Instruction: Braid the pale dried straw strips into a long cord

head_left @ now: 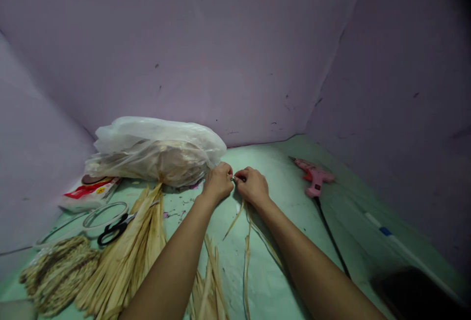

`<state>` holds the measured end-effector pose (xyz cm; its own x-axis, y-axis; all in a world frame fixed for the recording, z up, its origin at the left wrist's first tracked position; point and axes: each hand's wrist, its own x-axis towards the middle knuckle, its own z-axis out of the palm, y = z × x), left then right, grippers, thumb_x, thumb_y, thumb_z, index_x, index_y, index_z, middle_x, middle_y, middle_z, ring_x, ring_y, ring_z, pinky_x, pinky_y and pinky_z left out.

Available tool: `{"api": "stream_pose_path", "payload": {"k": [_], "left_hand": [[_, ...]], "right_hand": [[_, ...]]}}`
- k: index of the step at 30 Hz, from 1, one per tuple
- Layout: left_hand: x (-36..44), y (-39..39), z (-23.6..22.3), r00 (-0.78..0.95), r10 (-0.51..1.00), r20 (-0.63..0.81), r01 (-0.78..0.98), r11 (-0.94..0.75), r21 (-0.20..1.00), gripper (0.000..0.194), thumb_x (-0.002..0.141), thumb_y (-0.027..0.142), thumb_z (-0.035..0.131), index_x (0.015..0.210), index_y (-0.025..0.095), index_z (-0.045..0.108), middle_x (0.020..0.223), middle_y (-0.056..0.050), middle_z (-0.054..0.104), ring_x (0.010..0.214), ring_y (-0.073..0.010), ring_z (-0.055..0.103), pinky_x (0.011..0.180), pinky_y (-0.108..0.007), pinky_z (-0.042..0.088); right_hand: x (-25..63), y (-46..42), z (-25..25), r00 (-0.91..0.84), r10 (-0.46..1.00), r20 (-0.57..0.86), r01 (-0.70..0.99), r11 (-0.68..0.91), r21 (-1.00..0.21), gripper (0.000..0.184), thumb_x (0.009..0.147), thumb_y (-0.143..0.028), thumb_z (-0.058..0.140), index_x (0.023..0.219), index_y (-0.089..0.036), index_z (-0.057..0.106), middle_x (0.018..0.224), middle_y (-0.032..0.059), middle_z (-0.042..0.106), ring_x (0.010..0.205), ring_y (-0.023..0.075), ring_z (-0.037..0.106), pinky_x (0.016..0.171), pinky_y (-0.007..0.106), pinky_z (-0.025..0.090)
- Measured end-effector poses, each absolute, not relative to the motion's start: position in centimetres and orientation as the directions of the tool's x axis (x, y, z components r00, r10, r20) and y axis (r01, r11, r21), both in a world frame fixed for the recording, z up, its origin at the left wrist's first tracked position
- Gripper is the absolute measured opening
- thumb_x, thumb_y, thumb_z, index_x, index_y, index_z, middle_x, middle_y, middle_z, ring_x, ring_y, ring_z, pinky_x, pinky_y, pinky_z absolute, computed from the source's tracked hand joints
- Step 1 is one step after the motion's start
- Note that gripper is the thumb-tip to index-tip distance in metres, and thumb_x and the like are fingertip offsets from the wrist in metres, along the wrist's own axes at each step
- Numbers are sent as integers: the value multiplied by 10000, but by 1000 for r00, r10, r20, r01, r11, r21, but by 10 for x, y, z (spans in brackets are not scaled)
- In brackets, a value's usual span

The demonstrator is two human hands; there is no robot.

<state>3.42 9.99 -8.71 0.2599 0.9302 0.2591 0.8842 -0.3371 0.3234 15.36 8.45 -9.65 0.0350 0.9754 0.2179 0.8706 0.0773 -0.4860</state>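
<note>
Lilac walls (239, 55), flecked with dark marks, meet at a corner behind a pale green work surface (285, 212). At the far left, near the front, a braided coil (59, 273) of natural fibre lies flat. Behind it sit a white and red packet (90, 193), close under the wall, and pale hoops (123, 207), with black-handled scissors (113, 231) beside them. The scissors' blades run in among a fanned bundle (128, 256) of dry, straw-coloured strips, which reaches toward the front edge. Behind the bundle, a translucent plastic bag (158, 150) with brownish contents rests against the back wall.

Near the middle, the left hand (219, 182) is just beside the bag, fingers curled in and tips pinched together. A small shiny piece (233, 177) shows at those fingertips, too tiny to identify. From the other side, the right hand (253, 186) is likewise curled, its thumb and fingers pinching at the same piece. More dry strips (211, 285) lie beside the left forearm, and thin loose strips (247, 261) trail forward from below the right hand; whether it grips them I cannot tell.

Farther right, well apart, a pink glue gun (315, 177) lies on its side, its black cord (331, 236) running forward. A blurred dark object (415, 290) fills the near right corner.
</note>
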Motion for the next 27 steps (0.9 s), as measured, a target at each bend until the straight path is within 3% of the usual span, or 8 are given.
{"api": "stream_pose_path", "payload": {"k": [3, 9, 15, 18, 23, 27], "left_hand": [[32, 99, -86, 301, 924, 237, 887, -363, 287, 225, 737, 176, 422, 873, 224, 593, 947, -33, 567, 816, -163, 530, 701, -265, 378], [32, 93, -81, 233, 957, 173, 935, -270, 230, 221, 756, 244, 414, 801, 205, 627, 883, -64, 589, 796, -188, 551, 680, -284, 388], [46, 78, -78, 37, 994, 101, 972, -59, 229, 231, 711, 265, 442, 766, 170, 645, 763, -111, 630, 748, -234, 579, 635, -307, 387], [49, 79, -79, 2, 999, 43, 942, -16, 335, 227, 695, 276, 455, 741, 177, 654, 751, -98, 643, 729, -218, 577, 615, -293, 386], [28, 97, -78, 205, 977, -55, 774, -127, 620, 210, 658, 244, 487, 687, 136, 665, 655, -51, 644, 624, -151, 551, 566, -236, 384], [14, 107, -79, 97, 993, 67, 750, -118, 651, 237, 653, 182, 475, 781, 138, 670, 736, -58, 661, 681, -151, 568, 601, -232, 399]], "right_hand": [[153, 83, -95, 38, 975, 219, 875, 73, -479, 241, 734, -336, 468, 834, -270, 676, 855, 20, 623, 775, 160, 522, 633, 252, 309], [154, 82, -97, 46, 968, 246, 869, 83, -489, 247, 730, -341, 462, 817, -264, 680, 841, 21, 630, 783, 162, 522, 649, 252, 318], [153, 84, -101, 71, 966, 248, 859, 68, -508, 220, 718, -334, 483, 784, -265, 681, 831, 11, 642, 791, 156, 531, 663, 247, 327], [155, 85, -101, 72, 971, 229, 836, 66, -544, 201, 707, -328, 500, 775, -270, 681, 831, -3, 650, 785, 150, 542, 636, 238, 334], [160, 86, -100, 52, 978, 204, 804, 80, -590, 187, 705, -333, 522, 780, -275, 683, 841, -13, 657, 760, 140, 556, 595, 227, 338], [160, 87, -99, 59, 980, 191, 799, 68, -597, 178, 699, -347, 539, 776, -276, 683, 828, -15, 660, 750, 142, 558, 590, 228, 341]]}}
